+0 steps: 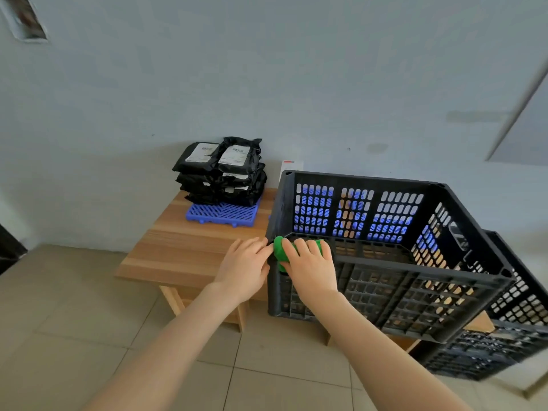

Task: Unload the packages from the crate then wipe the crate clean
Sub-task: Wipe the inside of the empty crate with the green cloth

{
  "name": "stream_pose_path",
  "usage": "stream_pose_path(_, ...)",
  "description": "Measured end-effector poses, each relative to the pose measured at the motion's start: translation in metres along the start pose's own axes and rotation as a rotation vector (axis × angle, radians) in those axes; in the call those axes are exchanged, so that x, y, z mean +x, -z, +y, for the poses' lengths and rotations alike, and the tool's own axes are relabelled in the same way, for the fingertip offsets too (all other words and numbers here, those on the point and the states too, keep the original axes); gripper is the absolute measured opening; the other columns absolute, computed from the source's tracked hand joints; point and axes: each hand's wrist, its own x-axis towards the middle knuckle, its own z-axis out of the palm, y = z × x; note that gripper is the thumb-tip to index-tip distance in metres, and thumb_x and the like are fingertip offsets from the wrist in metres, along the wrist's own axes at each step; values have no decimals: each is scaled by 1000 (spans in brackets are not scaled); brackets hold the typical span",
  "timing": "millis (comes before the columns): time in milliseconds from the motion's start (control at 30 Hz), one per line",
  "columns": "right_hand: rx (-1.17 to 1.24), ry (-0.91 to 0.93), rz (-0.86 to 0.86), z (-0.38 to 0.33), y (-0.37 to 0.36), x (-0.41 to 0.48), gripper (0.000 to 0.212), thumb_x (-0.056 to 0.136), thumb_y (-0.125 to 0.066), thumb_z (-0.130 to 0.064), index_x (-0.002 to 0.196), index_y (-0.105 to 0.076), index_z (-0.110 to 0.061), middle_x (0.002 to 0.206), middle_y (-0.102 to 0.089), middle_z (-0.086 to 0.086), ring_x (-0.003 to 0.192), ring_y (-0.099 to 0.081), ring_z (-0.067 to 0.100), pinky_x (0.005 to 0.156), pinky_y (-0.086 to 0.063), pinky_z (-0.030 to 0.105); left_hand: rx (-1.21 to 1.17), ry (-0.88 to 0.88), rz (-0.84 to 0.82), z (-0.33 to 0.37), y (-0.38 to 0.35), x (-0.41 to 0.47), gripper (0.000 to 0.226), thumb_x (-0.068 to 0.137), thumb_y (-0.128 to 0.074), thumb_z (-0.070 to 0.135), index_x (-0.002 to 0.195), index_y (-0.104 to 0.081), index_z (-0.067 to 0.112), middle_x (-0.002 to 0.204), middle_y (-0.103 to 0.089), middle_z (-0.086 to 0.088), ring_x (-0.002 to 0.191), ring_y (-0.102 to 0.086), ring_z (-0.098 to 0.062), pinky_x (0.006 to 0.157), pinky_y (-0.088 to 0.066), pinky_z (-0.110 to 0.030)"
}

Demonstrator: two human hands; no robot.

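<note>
There are two hands, two black crates, one green cloth, one blue mat and one stack of black packages. The stack's full count cannot be told: two labelled packages lie side by side on top, with several more layers under them.

The right hand [311, 268] lies on the near rim of the crate [385, 292], at the rim's left end. Its fingers are curled over the cloth [280, 250] and its thumb is tucked below it, so it grips the cloth and presses it onto the rim. Green shows past the fingertips and to the left of the knuckles.

The left hand [246, 265] is just beside the right, to its left. Its fingers are straight and close together, and their tips touch the crate's near-left corner. It holds nothing.

This crate stands on the wooden tabletop [184, 247], reaching away from both hands to the right. The second crate [519, 321] sits lower, well to the right of the right hand and partly hidden behind the first.

The packages [222, 173] are outside the crate, stacked on the mat [222, 215] at the far edge of the tabletop, well beyond the left hand and against the wall.
</note>
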Motion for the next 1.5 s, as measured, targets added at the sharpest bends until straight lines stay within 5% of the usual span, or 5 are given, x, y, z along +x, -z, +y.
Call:
stream_pose_path(467,-166,-43,-28,78,22,-38,41,86,-68,-34,123,-57,-19,107,-64,1,100,-61,27,96,-45,46,77,-57,12,0,-5,-2,52,100,-48,28,149,-36,14,154,-36,-6,144,-28,-23,117,-22,-40)
stream_pose_path(867,-55,30,69,1,0,-3,41,84,-68,-34,121,-59,-20,101,-65,0,93,-62,26,92,-46,46,21,-82,13,-6,-7,0,57,100,-48,29,152,-29,17,160,-26,0,149,-17,-17,119,-17,-36)
stream_pose_path(1233,-106,61,25,87,16,-40,44,86,-67,-32,127,-55,-20,108,-63,1,98,-60,26,94,-45,45,98,10,19,25,-9,0,65,97,-49,46,152,-27,22,152,-37,-15,141,-34,-29,114,-28,-40)
stream_pose_path(1367,-105,48,-5,129,28,-59,45,87,-66,-32,128,-53,-20,110,-63,1,101,-60,26,95,-46,45,166,118,-47,50,-19,-3,69,96,-45,53,154,-21,26,157,-22,-22,146,-21,-34,116,-25,-43)
stream_pose_path(1500,-102,51,-30,179,41,-80,46,87,-65,-33,130,-51,-21,111,-63,0,101,-60,25,95,-46,45,192,177,25,71,-21,-3,68,85,-68,43,141,-49,9,140,-48,-20,130,-46,-37,101,-45,-50)
